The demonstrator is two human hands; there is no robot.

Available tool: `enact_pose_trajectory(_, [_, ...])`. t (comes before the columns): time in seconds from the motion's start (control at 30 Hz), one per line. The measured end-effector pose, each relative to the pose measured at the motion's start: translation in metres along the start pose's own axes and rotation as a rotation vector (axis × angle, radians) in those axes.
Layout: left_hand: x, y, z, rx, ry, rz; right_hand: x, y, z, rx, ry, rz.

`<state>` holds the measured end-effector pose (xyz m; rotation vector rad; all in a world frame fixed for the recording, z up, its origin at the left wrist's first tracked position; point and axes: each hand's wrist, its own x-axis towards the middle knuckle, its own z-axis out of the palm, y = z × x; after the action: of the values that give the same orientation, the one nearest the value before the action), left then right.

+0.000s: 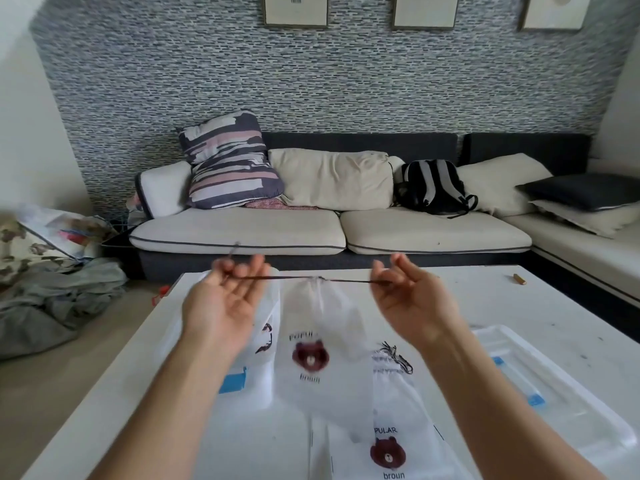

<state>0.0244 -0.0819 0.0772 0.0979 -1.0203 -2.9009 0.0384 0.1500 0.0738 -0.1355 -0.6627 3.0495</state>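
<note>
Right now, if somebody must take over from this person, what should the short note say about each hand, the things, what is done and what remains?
Left hand: its fingers pinch the left end of the dark cord.
Right hand: its fingers pinch the right end of the same cord.
Held bag: white with a bear print, hanging from the cord above the white table.
Done: its mouth looks gathered shut at the middle of the cord.
Left: probably set it down. A second bear bag lies flat on the table; I cannot tell whether it is fully drawn.
</note>
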Motion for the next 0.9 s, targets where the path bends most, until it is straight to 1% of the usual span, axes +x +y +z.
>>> enact_pose_trajectory(0.03, [0.006,0.007,-0.007,0.001,0.062,-0.004,0.001,-0.009,-0.004,-0.076,0.029,-0.019])
enact_pose_trajectory(0.07, [0.009,0.008,-0.013,0.088,0.09,-0.002,0.002,-0.014,-0.009,-0.217,0.057,-0.027])
enact_pose_trajectory(0.1, [0.011,0.005,-0.017,0.231,0.098,0.012,0.001,-0.016,-0.012,-0.421,0.066,-0.034])
enact_pose_trajectory(0.13, [0.011,-0.001,-0.018,0.389,0.082,0.046,-0.001,-0.016,-0.015,-0.675,0.046,-0.051])
enact_pose_trajectory(0.2, [0.008,-0.014,-0.017,0.682,0.009,0.107,-0.004,-0.01,-0.018,-1.247,-0.062,-0.116])
enact_pose_trajectory(0.27, [0.002,-0.019,-0.012,0.949,-0.061,0.15,-0.007,-0.004,-0.016,-1.718,-0.224,-0.155])
enact_pose_trajectory(0.33, [-0.005,-0.023,-0.01,1.183,-0.126,0.201,-0.009,0.001,-0.017,-2.067,-0.361,-0.143])
enact_pose_trajectory(0.4, [-0.01,-0.026,-0.012,1.346,-0.222,0.272,-0.012,0.006,-0.019,-2.272,-0.412,-0.121])
enact_pose_trajectory(0.47, [-0.015,-0.026,-0.014,1.487,-0.352,0.294,-0.011,0.007,-0.023,-2.328,-0.39,-0.032])
enact_pose_trajectory(0.53, [-0.015,-0.025,-0.018,1.706,-0.452,0.27,-0.012,0.006,-0.024,-2.287,-0.418,0.032])
enact_pose_trajectory(0.63, [-0.015,-0.024,-0.023,1.961,-0.525,0.266,-0.017,0.002,-0.015,-2.204,-0.453,-0.006])
enact_pose_trajectory(0.7, [-0.013,-0.025,-0.026,1.991,-0.562,0.275,-0.018,-0.002,-0.011,-2.123,-0.423,0.003])
enact_pose_trajectory(0.77, [-0.012,-0.025,-0.027,1.96,-0.589,0.264,-0.016,-0.004,-0.013,-2.066,-0.385,-0.006])
enact_pose_trajectory(0.83, [-0.011,-0.025,-0.028,1.882,-0.612,0.278,-0.012,-0.007,-0.017,-2.037,-0.342,-0.091])
enact_pose_trajectory(0.9, [-0.011,-0.025,-0.025,1.778,-0.589,0.354,-0.008,-0.008,-0.022,-2.044,-0.299,-0.163])
